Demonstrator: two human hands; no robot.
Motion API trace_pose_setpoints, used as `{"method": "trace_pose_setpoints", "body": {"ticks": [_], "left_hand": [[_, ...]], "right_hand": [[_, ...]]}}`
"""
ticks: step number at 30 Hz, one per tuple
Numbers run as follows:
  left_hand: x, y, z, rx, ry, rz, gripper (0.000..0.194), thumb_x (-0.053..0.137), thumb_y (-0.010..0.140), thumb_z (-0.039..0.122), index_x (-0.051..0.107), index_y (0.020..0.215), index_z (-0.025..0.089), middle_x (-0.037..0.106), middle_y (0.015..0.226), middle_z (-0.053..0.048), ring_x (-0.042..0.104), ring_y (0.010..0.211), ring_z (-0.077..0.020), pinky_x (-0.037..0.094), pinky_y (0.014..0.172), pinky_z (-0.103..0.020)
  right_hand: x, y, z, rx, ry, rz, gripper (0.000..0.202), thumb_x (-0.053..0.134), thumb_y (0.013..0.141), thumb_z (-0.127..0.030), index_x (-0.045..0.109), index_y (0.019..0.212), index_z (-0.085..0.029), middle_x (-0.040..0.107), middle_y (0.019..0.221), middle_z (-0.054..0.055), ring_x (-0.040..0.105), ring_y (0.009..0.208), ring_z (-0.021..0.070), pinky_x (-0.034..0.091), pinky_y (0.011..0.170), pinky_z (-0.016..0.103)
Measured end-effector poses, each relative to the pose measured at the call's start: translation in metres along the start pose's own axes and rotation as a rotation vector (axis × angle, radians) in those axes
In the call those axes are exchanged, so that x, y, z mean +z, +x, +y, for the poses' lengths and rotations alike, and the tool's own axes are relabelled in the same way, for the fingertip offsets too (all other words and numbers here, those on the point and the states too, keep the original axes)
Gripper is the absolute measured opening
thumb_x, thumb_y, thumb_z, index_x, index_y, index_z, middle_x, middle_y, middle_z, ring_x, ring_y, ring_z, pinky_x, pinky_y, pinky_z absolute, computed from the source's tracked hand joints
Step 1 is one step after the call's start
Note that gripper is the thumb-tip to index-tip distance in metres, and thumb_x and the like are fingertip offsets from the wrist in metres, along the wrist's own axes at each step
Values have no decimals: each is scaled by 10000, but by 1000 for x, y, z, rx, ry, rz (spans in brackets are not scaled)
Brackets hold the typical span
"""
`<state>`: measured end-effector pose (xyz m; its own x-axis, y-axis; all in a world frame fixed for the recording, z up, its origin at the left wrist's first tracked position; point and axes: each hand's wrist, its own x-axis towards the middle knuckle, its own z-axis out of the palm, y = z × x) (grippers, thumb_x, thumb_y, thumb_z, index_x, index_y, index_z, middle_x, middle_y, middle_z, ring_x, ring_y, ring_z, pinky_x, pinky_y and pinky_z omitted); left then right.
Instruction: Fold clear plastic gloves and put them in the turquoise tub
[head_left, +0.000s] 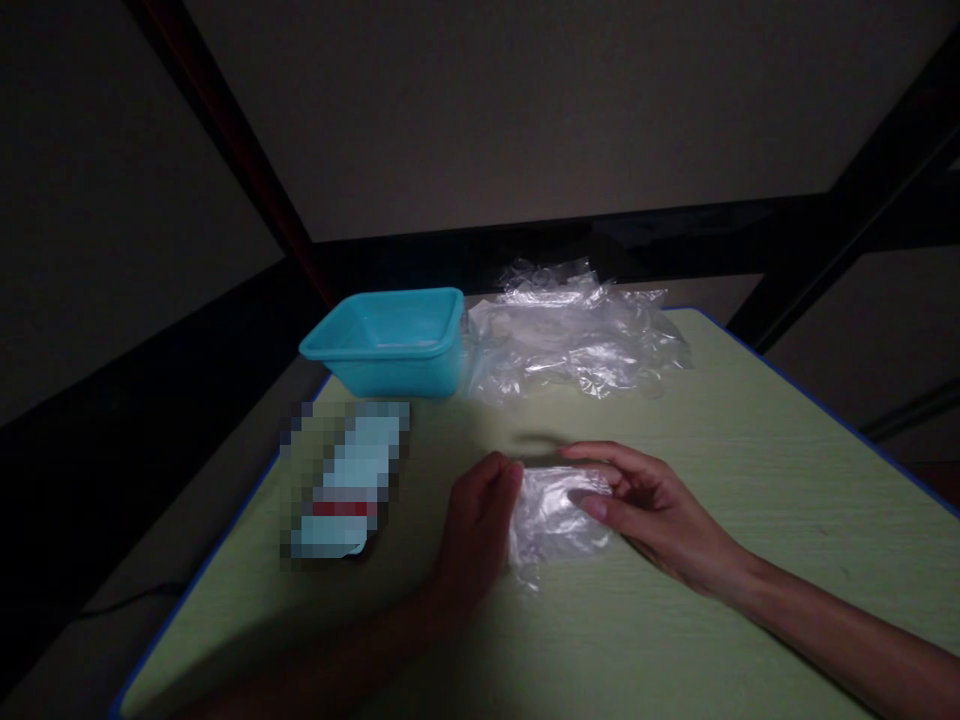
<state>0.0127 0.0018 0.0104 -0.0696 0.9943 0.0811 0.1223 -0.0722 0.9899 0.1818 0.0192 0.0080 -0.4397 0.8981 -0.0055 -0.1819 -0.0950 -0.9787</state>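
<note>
While pinching the plastic bag [562, 512] at one corner with the left hand [478, 515], holds its right side loosely in the right hand [664, 515].

The counter [750, 450] has a smooth, low-sheen top with a faint wood-like grain. At its far left, the tub [405, 372] looks like smooth plastic, softly glossy inside. At its far middle, the pile of bags [570, 340] is thin clear plastic, crinkled and shiny. Nearer the counter's middle, the bag [559, 510] is glossy, wrinkled clear plastic.
</note>
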Motion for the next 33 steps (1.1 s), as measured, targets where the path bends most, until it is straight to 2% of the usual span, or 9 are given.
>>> {"method": "trace_pose_setpoints", "body": {"ticks": [6, 13, 16, 19, 21, 25, 29, 31, 33], "left_hand": [[-1, 0, 4, -22, -17, 59, 364, 496, 759, 460, 369, 543, 195, 310, 530, 60, 272, 505, -92, 240, 450, -201], [1, -1, 2, -20, -25, 11, 373, 508, 762, 463, 367, 545, 195, 312, 529, 64, 283, 498, -89, 255, 449, -196], [1, -1, 1, -35, -67, -15, 383, 526, 748, 477, 371, 542, 194, 313, 524, 66, 285, 493, -85, 267, 449, -191], [1, 0, -1, -87, -158, -30, 404, 537, 734, 502, 359, 542, 195, 315, 514, 71, 286, 475, -78, 278, 441, -186], [0, 0, -3, -127, -212, -42, 390, 538, 731, 506, 382, 562, 192, 354, 516, 66, 332, 474, -80, 309, 447, -187], [-1, 1, -3, -136, -232, -66, 251, 593, 711, 384, 498, 818, 178, 435, 517, 76, 399, 477, -89, 347, 459, -183], [-4, 1, -2, -36, -196, -105, 372, 592, 734, 250, 511, 1089, 171, 432, 544, 92, 365, 482, -67, 316, 457, -156], [-5, 1, -2, -15, -140, -128, 378, 579, 751, 256, 570, 1117, 160, 474, 579, 70, 390, 504, -68, 329, 466, -161], [-6, 2, -1, -14, -61, -145, 333, 570, 756, 274, 650, 1054, 147, 559, 632, 31, 456, 549, -84, 370, 495, -177]], "right_hand": [[0, -1, 1, 6, -38, 49, 213, 738, 666, -311, 738, 878, -284, 682, 691, 5, 538, 569, 96, 454, 547, 232], [4, -2, -2, 18, -182, 48, 197, 728, 651, -299, 753, 844, -264, 670, 679, 10, 489, 523, 90, 421, 482, 226], [5, -2, -1, 2, -206, 75, 209, 721, 652, -283, 749, 857, -251, 607, 602, -13, 424, 483, 73, 362, 432, 208], [5, -1, -2, -13, -214, 97, 214, 705, 657, -263, 745, 865, -233, 468, 471, -57, 305, 424, 56, 259, 376, 196], [5, 0, -4, -26, -215, 113, 201, 698, 655, -247, 743, 851, -229, 431, 451, -69, 260, 413, 51, 226, 366, 196], [3, 1, -6, -34, -225, 175, 199, 706, 638, -232, 740, 834, -230, 538, 535, -41, 325, 432, 56, 273, 381, 201], [1, 2, -6, -24, -225, 220, 210, 717, 624, -226, 740, 833, -231, 587, 561, -33, 398, 456, 69, 327, 409, 208], [0, 3, -5, -26, -216, 231, 211, 722, 619, -225, 740, 830, -232, 613, 582, -29, 427, 466, 72, 348, 422, 211], [-1, 4, -4, -29, -207, 231, 215, 723, 623, -229, 738, 837, -234, 636, 603, -24, 456, 478, 76, 374, 439, 215]]}}
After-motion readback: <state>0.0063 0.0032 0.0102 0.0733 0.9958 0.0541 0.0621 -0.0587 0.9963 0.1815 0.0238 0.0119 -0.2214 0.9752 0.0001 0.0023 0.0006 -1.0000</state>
